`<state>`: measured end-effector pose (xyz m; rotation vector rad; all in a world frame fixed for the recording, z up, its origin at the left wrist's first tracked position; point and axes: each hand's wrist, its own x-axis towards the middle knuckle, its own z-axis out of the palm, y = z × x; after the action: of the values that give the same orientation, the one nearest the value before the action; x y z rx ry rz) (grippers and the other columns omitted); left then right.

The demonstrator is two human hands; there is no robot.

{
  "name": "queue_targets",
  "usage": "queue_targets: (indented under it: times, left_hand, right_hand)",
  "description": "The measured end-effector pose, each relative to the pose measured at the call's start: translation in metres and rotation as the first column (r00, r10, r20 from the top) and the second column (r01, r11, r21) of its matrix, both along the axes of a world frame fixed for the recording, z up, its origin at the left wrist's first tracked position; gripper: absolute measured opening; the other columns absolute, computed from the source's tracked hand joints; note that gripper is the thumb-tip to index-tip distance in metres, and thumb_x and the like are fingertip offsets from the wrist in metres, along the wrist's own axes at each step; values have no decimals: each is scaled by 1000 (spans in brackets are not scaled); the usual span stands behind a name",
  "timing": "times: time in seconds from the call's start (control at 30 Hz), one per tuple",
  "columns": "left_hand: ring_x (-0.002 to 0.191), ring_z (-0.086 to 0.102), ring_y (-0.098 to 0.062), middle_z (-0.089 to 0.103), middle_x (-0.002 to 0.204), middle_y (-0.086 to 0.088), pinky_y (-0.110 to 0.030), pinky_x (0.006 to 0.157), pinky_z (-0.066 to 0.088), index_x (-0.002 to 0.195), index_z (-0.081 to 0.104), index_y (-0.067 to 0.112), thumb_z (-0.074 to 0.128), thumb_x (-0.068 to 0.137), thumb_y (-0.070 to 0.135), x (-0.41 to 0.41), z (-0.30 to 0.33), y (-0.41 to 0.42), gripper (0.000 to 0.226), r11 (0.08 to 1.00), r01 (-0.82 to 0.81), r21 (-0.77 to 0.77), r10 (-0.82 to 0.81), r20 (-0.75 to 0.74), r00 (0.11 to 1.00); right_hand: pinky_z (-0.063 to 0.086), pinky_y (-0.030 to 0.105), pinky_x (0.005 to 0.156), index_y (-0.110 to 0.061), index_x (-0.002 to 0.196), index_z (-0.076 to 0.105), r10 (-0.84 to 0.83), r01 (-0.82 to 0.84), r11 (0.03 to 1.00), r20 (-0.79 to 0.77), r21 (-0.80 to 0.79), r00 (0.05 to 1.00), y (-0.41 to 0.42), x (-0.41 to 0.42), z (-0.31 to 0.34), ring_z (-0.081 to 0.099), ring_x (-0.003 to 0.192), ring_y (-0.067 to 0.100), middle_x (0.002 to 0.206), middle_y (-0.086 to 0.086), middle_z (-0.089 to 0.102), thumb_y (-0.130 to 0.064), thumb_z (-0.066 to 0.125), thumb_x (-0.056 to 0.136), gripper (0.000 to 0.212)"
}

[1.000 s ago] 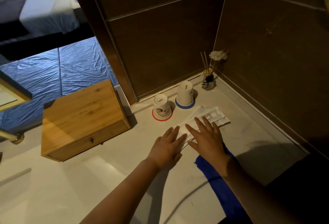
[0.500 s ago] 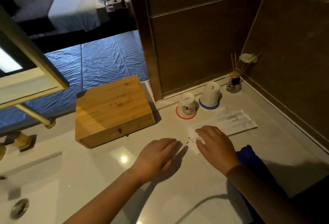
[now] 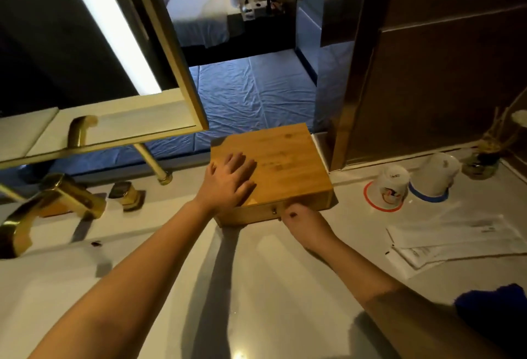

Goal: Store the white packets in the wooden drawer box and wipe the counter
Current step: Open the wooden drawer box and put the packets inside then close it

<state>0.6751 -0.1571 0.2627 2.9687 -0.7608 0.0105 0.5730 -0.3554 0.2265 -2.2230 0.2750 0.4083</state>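
The pale stone-like counter is smooth and glossy, catching small light spots near the person. To the far left a brass-coloured faucet with squared edges curves over the basin side, and a matching handle stands just right of it. Above them runs a gold-framed mirror with a bright light strip. At the far right, two white paper cups sit upside down: one with a red rim and, just right of it, one with a blue rim. Beyond them in the corner is a blurred reed diffuser against the dark brown wall panels. A dark blue cloth lies crumpled at the near right edge, beside the right forearm.

The white packets lie flat on the counter to the right, long thin overlapping sleeves with small printed text too blurred to read, well apart from both hands.

The wooden drawer box is a low, square bamboo-toned block with visible grain, standing at the counter's far side; its drawer front looks flush and closed. The left hand lies flat and spread on the lid's left part, holding nothing. The right hand is curled at the drawer front just right of the small metal knob, fingers bent inward; whether they actually pinch the knob cannot be told.
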Motion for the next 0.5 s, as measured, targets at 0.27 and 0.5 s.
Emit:
queue_targets:
  times: [0.27, 0.5]
  left_hand:
    - [146, 14, -21, 22, 157, -1, -50, 115, 12, 144, 26, 36, 24, 88, 57, 4, -19, 1, 61, 990, -67, -127, 71, 26, 997]
    - [146, 13, -21, 22, 157, -1, -50, 115, 10, 144, 26, 36, 26, 87, 56, 7, -22, 3, 60, 984, -65, -165, 69, 19, 997]
  right_hand:
    - [50, 28, 66, -8, 100, 59, -182, 432, 766, -485, 475, 855, 34, 26, 18, 61, 79, 19, 86, 5, 62, -28, 39, 97, 29]
    - [38, 22, 56, -12, 78, 59, -279, 526, 617, -462, 585, 842, 39, 15, 13, 53, 65, 13, 72, 2, 56, -24, 44, 97, 27]
